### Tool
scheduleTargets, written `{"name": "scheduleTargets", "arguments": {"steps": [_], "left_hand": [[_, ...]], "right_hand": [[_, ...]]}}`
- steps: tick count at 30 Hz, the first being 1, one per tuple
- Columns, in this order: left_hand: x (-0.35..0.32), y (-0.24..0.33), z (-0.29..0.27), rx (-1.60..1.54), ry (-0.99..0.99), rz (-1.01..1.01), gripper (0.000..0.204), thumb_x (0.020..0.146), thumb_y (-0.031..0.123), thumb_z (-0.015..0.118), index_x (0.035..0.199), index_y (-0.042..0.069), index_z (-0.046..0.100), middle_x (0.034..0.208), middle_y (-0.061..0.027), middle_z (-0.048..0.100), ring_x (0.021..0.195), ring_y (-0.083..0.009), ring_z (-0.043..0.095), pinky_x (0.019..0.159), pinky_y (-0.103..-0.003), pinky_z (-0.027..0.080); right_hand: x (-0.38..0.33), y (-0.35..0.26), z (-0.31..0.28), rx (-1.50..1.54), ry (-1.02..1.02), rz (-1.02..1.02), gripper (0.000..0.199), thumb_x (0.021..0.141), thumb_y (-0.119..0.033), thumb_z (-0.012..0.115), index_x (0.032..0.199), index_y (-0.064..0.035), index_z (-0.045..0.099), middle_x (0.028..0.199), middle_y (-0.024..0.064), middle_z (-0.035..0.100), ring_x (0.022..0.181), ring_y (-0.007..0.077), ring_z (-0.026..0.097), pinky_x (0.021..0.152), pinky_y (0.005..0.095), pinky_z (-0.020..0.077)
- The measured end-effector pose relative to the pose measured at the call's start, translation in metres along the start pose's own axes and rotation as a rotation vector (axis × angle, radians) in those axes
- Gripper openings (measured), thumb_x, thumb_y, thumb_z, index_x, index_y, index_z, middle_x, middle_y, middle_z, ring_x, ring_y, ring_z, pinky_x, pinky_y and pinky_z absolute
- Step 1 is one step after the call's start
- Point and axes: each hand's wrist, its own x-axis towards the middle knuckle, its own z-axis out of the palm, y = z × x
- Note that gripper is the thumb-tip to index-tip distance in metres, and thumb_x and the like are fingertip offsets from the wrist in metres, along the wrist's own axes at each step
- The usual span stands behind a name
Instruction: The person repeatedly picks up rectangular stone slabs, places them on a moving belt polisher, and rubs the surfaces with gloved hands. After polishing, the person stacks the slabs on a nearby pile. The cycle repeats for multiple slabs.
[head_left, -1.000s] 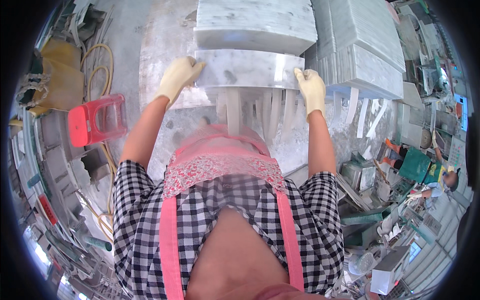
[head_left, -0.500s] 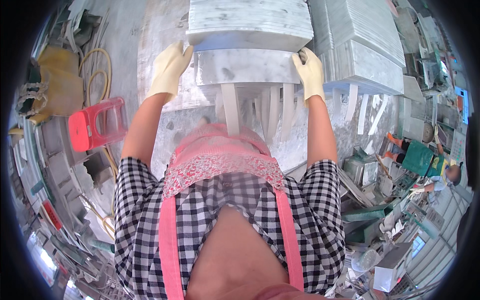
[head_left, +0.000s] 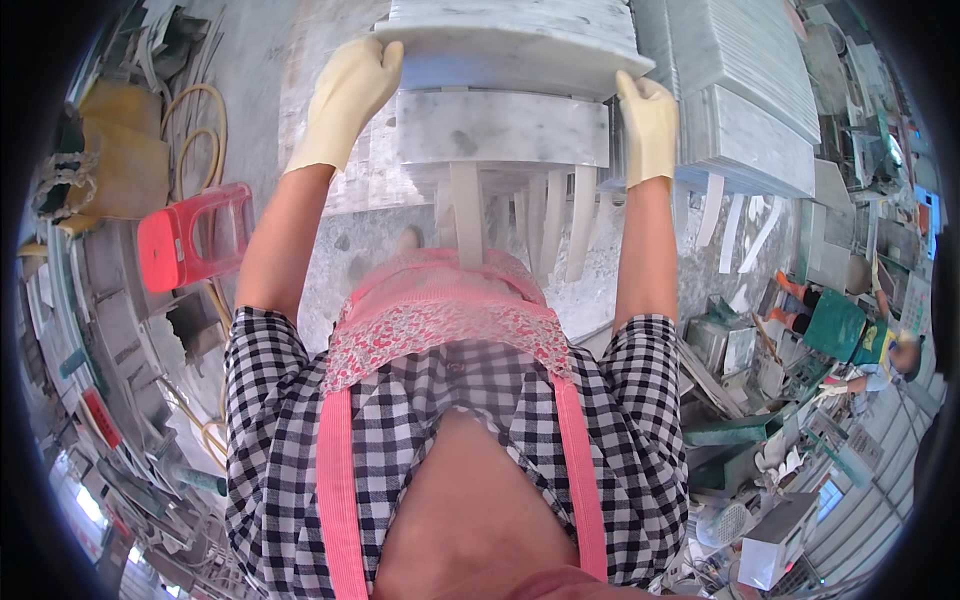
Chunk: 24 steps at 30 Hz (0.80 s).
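Observation:
A grey-white stone slab (head_left: 530, 45) is tilted up off the front of a stack. My left hand (head_left: 350, 100), in a cream rubber glove, is closed on the slab's left end. My right hand (head_left: 650, 125), gloved alike, closes round its right end, with the thumb at the corner. Some fingers are hidden behind the slab. Below it, nearer to me, another pale marbled slab (head_left: 505, 130) stands with its face toward me. Behind the lifted slab more thin slabs (head_left: 510, 10) are stacked close together.
A second slab stack (head_left: 750, 145) stands just right of my right hand. Pale strips (head_left: 467, 215) hang below the near slab. A red stool (head_left: 165, 250) and a yellow hose (head_left: 215, 130) lie at the left. Far right, a person in a green apron (head_left: 838, 325) works.
Both hands have moved up and away from me. The slab between them has tipped up, and a gap now shows between it and the near slab.

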Motion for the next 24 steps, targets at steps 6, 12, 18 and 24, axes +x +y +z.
{"name": "scheduleTargets", "arguments": {"steps": [6, 12, 18, 24], "left_hand": [[0.008, 0.004, -0.029, -0.05, 0.202, 0.101, 0.046, 0.094, 0.047, 0.054, 0.107, 0.006, 0.071, 0.086, -0.0199, 0.07, 0.082, -0.0375, 0.068, 0.075, -0.045, 0.052], [-0.008, -0.01, 0.0, 0.055, -0.076, -0.014, 0.049, 0.095, 0.049, 0.051, 0.102, 0.005, 0.071, 0.083, -0.0191, 0.071, 0.082, -0.0334, 0.07, 0.073, -0.042, 0.053], [-0.022, -0.028, 0.049, 0.021, -0.427, -0.1, 0.05, 0.094, 0.042, 0.045, 0.085, 0.001, 0.071, 0.084, -0.0225, 0.07, 0.084, -0.0379, 0.068, 0.078, -0.045, 0.052], [-0.003, -0.027, 0.059, 0.152, -0.465, -0.049, 0.048, 0.095, 0.038, 0.042, 0.081, 0.002, 0.072, 0.073, -0.0167, 0.069, 0.075, -0.0352, 0.068, 0.073, -0.042, 0.053]], "right_hand": [[-0.006, -0.029, -0.029, 0.24, 0.229, -0.198, 0.051, 0.088, -0.044, 0.069, 0.08, 0.0059, 0.066, 0.081, 0.0134, 0.069, 0.074, 0.0197, 0.063, 0.072, 0.0332, 0.0489], [-0.015, -0.015, -0.033, 0.114, 0.248, -0.132, 0.056, 0.088, -0.051, 0.068, 0.088, 0.0052, 0.065, 0.089, 0.0187, 0.067, 0.081, 0.025, 0.064, 0.077, 0.0361, 0.0506], [-0.035, 0.047, -0.004, -0.172, -0.045, 0.166, 0.058, 0.086, -0.056, 0.066, 0.074, 0.0005, 0.062, 0.078, 0.0165, 0.066, 0.076, 0.0283, 0.064, 0.073, 0.0389, 0.0501], [-0.034, 0.048, 0.005, -0.615, 0.062, -0.153, 0.05, 0.086, -0.05, 0.065, 0.084, -0.0004, 0.068, 0.087, 0.0176, 0.07, 0.083, 0.0344, 0.066, 0.077, 0.0423, 0.051]]}}
